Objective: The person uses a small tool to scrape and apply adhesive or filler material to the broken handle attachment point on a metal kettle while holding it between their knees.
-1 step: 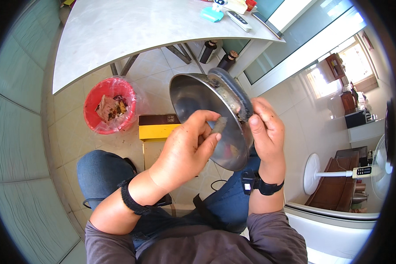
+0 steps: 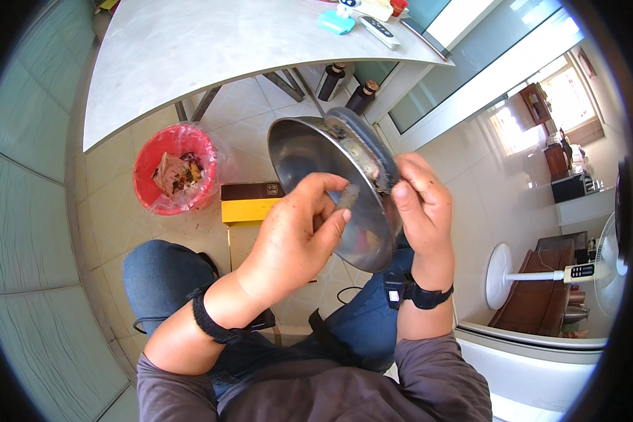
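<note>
A shiny metal bowl [image 2: 295, 151] is held tilted over my lap, its hollow inner side facing left. Along its right rim lies a dark, rounded, elongated thing [image 2: 362, 130] with a dirty beige side and black crumbs; its kind is unclear. My right hand [image 2: 425, 204] grips the lower end of that dark thing, fingers closed beside the rim. In front of the bowl's opening, my left hand [image 2: 295, 225] pinches a rough grey finger-sized piece [image 2: 348, 196] between thumb and fingers. Dark specks dot both hands.
A red bin [image 2: 142, 169] lined with a clear bag holds scraps at the left. Beside it is a yellow and dark box [image 2: 250, 209]. Ahead stands a pale table [image 2: 211, 49], with two dark bottles [image 2: 362, 97] below it. A white fan [image 2: 499, 278] appears at the right.
</note>
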`<act>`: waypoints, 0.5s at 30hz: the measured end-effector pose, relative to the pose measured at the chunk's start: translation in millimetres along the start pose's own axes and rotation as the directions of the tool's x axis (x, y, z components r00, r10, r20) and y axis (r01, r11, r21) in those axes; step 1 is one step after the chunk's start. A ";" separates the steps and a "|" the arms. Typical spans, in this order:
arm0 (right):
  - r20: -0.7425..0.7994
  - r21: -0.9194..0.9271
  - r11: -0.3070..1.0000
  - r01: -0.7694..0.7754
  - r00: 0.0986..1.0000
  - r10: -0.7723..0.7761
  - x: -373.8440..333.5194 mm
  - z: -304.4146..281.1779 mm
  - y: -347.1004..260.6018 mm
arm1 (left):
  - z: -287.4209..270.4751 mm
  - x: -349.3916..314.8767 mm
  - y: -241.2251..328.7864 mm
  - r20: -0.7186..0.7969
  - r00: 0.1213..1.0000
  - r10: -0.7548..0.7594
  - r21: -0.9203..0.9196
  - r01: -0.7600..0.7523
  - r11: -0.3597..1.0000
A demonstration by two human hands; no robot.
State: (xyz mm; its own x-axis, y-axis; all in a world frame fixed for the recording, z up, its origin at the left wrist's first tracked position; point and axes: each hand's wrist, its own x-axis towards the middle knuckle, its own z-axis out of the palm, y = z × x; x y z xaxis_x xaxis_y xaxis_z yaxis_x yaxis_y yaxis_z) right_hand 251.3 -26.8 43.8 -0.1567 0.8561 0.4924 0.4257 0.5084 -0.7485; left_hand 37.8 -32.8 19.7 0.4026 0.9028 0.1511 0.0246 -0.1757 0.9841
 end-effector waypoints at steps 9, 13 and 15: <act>0.135 0.237 0.971 -0.018 0.991 -0.015 22.3 33.2 3.5 | -8.5 -3.4 28.4 -0.217 0.967 -0.132 0.025 0.141 0.990; 0.225 0.305 0.952 -0.025 0.973 -0.047 35.1 38.6 4.6 | -16.6 -3.2 28.7 -0.234 0.964 -0.131 0.095 0.156 0.983; 0.269 0.329 0.943 -0.043 0.962 -0.050 36.5 35.7 5.2 | -18.0 -3.4 20.1 -0.240 0.963 -0.122 0.101 0.149 0.984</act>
State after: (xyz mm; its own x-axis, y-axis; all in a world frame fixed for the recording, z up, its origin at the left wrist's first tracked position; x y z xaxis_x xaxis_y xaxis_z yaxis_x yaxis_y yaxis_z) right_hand 216.0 10.4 42.0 -0.4115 0.8228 0.3921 0.1148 0.4736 -0.8733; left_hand 20.4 -32.3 40.6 0.1649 0.9851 0.0482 0.1770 -0.0776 0.9812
